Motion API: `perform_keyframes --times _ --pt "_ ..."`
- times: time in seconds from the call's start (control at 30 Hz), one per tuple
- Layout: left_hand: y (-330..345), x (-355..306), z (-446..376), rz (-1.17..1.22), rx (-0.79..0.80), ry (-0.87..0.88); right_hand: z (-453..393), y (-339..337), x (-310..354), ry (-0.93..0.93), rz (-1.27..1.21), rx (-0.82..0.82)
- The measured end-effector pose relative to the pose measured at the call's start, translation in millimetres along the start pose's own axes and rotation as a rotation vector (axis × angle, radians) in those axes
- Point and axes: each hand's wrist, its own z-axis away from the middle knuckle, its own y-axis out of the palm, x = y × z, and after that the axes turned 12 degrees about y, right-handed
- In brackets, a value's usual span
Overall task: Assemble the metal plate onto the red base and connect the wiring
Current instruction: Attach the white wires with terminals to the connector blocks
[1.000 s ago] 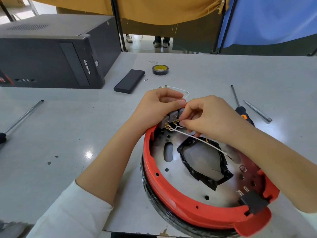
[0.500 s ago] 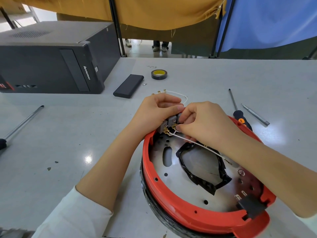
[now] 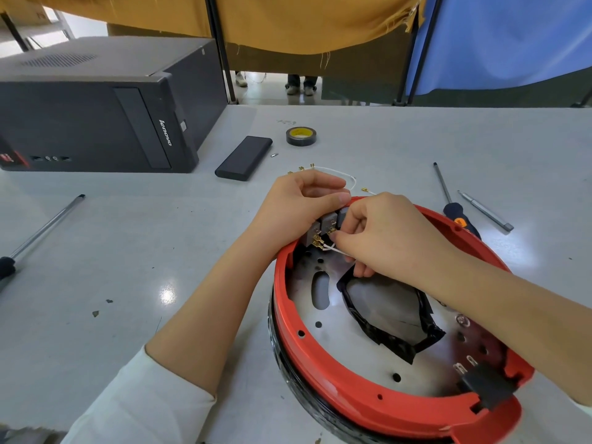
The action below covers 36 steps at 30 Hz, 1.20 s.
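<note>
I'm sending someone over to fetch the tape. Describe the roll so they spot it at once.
Start at the black computer case lying at the table's far left. To its right lies a flat black slab, and just beyond that sits the tape roll. It is the only ring-shaped thing there: black outside, yellow core, lying flat, apart from the slab.

Red base [image 3: 323, 373] rings a silver plate [image 3: 339, 347] (black-taped hole), white wire [image 3: 333, 249].

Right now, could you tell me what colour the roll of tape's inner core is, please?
Yellow inside the black roll of tape, clearest in the head view.
</note>
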Motion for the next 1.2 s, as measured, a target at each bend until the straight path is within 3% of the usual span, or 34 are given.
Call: perform_keyframes --times 0.4,0.57,0.97,1.2 --pt "-1 0 0 0.152 0.044 -0.072 -1 2 3 -0.012 -0.063 0.013" --pt "0 -1 1 0.181 0.031 -0.064 0 -3 2 -0.024 0.039 0.008" --pt "-4 4 -2 0.083 0.065 -0.091 -30 -73 -5 0.048 -0.020 -0.009" --pt "-4 7 -2 0.089 0.058 -0.091 -91 -75 -28 0.132 0.011 0.184"
